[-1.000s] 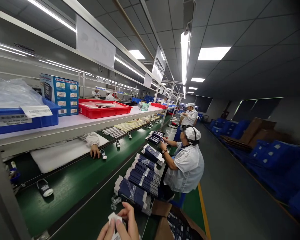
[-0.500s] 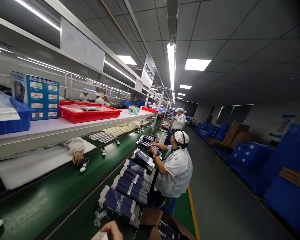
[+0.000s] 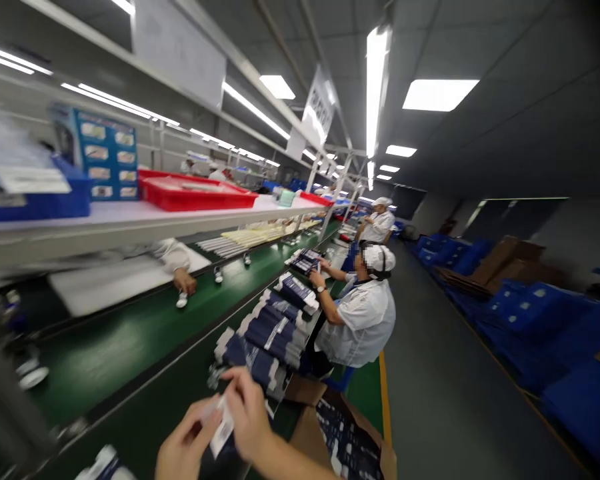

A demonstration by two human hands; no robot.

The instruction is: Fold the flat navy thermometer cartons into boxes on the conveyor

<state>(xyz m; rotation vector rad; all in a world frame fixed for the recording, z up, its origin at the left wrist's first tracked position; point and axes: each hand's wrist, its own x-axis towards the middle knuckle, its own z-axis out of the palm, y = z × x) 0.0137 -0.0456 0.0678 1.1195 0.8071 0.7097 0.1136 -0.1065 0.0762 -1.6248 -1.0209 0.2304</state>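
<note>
Both bare hands meet low in the view: the left hand [image 3: 187, 437] pinches a small white flat piece [image 3: 223, 430], seemingly paper or card with a printed patch, and the right hand [image 3: 250, 417] has its fingers closed on that same piece's other side. The piece sits between the two, above the green worktop [image 3: 155, 407]. Handling of it looks partway: it is in the fingers, not yet set down, and blur hides whether it is folded or being opened.

Just left of the grip, at the bottom edge, lies a white-and-navy cardboard item [image 3: 107, 465], cut off by the frame. Just beyond the fingers lie crumpled clear plastic [image 3: 215, 375] and a stack of flattened navy cartons with white ends [image 3: 245, 357]; behind it comes a second navy stack bound with a pale strip [image 3: 275, 333]. These look unused, so plenty seems left.

Right of the grip, an open brown cardboard box [image 3: 303, 433] holds many navy-and-white printed pieces [image 3: 347, 440]; whether finished or supply, I cannot tell.

Farther out, up to the left on the shelf, a blue plastic bin [image 3: 77, 193] carries clear plastic bags [image 3: 15, 143], and a shallow red plastic tray [image 3: 200, 201] holds pale flat items, too blurred to name.
</note>
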